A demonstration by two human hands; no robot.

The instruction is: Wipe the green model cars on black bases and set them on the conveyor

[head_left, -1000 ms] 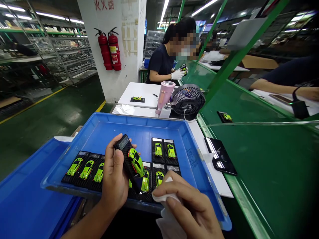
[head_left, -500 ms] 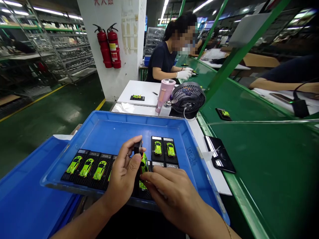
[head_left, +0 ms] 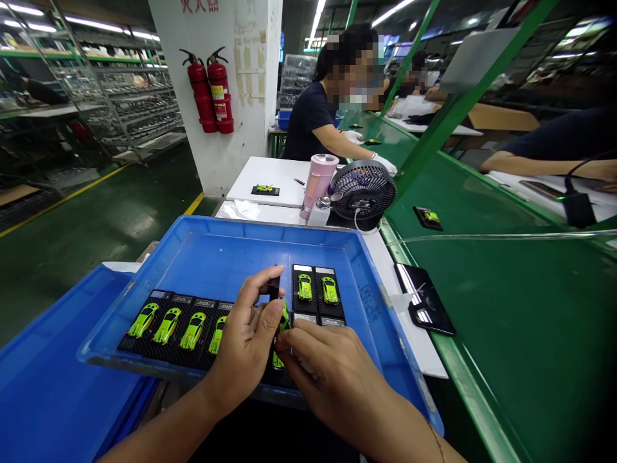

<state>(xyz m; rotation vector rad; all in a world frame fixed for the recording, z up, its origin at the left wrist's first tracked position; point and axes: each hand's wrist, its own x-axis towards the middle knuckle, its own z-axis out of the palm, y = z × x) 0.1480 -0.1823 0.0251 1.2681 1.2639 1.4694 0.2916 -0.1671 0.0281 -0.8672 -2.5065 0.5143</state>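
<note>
One lime-green car (head_left: 285, 314), in left hand (head_left: 248, 337)

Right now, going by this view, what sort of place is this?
Likely a factory production line: a long green conveyor-like surface, a blue tray of matching green model cars, and a white-gloved co-worker alongside.
</note>
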